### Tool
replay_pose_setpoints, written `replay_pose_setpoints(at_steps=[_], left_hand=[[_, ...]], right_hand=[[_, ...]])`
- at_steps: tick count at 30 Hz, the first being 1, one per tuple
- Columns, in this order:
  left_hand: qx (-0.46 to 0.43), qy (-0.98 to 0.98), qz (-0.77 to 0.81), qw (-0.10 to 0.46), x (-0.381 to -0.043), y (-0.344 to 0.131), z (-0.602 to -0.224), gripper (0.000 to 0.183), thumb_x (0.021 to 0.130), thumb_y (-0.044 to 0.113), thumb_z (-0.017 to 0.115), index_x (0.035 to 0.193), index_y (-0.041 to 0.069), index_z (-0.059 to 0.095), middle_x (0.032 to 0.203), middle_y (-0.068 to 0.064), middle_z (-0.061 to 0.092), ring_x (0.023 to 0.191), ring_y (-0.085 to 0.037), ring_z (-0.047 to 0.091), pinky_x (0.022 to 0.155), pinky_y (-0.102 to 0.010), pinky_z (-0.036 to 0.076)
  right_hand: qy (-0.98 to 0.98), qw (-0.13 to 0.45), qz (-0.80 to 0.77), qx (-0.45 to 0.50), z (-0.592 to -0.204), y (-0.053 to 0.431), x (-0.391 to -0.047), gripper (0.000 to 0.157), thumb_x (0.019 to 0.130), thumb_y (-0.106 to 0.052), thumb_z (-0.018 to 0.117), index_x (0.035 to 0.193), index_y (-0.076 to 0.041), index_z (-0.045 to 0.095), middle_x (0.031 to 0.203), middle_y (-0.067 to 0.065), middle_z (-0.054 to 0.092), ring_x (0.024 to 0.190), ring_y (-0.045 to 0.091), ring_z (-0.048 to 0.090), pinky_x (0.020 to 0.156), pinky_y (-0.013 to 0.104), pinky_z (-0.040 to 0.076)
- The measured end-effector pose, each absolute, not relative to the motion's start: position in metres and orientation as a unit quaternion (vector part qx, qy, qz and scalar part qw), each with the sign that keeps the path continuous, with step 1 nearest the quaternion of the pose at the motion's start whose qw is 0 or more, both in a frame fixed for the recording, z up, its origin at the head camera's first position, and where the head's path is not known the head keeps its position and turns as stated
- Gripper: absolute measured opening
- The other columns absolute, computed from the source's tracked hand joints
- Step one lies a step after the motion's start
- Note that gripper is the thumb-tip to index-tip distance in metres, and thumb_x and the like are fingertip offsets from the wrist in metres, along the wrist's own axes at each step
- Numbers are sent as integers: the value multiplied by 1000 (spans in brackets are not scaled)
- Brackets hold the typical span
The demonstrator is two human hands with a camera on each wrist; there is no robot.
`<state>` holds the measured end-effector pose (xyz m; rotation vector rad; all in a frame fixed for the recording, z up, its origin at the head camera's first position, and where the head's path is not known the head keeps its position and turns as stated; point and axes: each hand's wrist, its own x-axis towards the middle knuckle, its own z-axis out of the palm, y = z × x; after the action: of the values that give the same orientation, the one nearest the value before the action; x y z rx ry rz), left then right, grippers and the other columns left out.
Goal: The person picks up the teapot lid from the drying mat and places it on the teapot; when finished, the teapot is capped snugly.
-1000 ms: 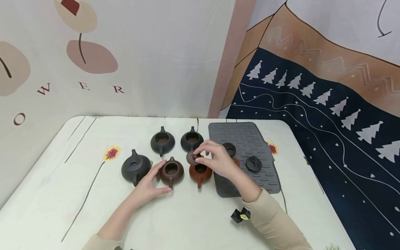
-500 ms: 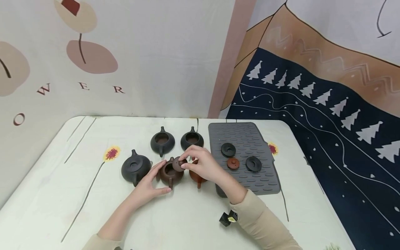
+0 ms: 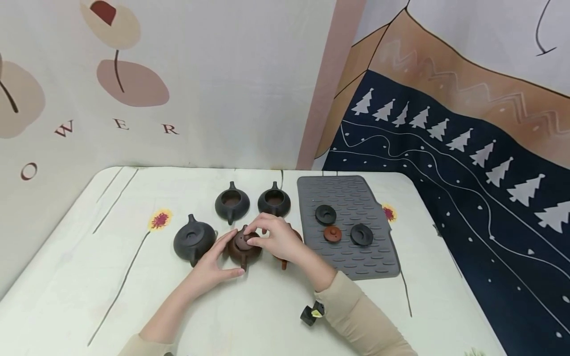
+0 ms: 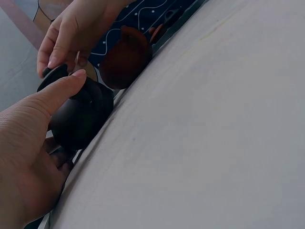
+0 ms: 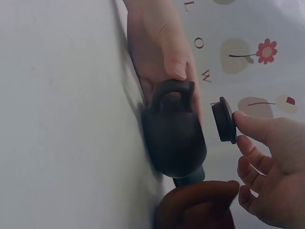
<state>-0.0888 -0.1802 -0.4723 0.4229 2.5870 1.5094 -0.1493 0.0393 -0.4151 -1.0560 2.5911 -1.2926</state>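
A brown teapot (image 3: 253, 255) stands at the middle of the table, its looped handle towards me. My left hand (image 3: 215, 262) holds it from the left side, the thumb at the handle in the left wrist view and the fingers behind the body. My right hand (image 3: 279, 241) pinches a brown lid (image 3: 242, 241) between thumb and fingers over the pot's mouth. In the right wrist view the lid (image 5: 224, 120) is tipped edge-on and stands apart from the teapot (image 5: 174, 140). A reddish-brown teapot (image 3: 284, 265) sits close by, partly hidden under my right hand.
Two black teapots without lids, one left (image 3: 232, 203) and one right (image 3: 273, 201), stand behind. A larger lidded black teapot (image 3: 193, 241) is at the left. The grey mat (image 3: 343, 190) bears a reddish lid (image 3: 332, 234) and two black lids (image 3: 361, 235).
My right hand has carried the brown lid leftward, from above the reddish-brown teapot to over the brown teapot's mouth. My left hand has stayed at the brown teapot.
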Motion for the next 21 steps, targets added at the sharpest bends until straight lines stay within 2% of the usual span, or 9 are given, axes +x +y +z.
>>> replay_pose_setpoints(at_steps=[10, 21], left_hand=[[139, 854, 499, 58, -89, -180, -473, 95, 75, 37, 82, 151, 19, 30, 155, -9, 25, 140, -33, 23, 108, -55, 26], [147, 852, 500, 50, -89, -179, -474, 91, 76, 36, 82, 150, 18, 32, 154, -10, 27, 140, -33, 24, 108, -56, 24]], right_hand=[[842, 45, -414, -343, -426, 31, -157, 14, 85, -18, 74, 99, -18, 73, 99, -9, 62, 79, 16, 53, 66, 22, 43], [849, 55, -408, -332, -433, 28, -159, 14, 84, -17, 75, 98, -18, 73, 95, -10, 62, 76, 13, 51, 64, 21, 42]])
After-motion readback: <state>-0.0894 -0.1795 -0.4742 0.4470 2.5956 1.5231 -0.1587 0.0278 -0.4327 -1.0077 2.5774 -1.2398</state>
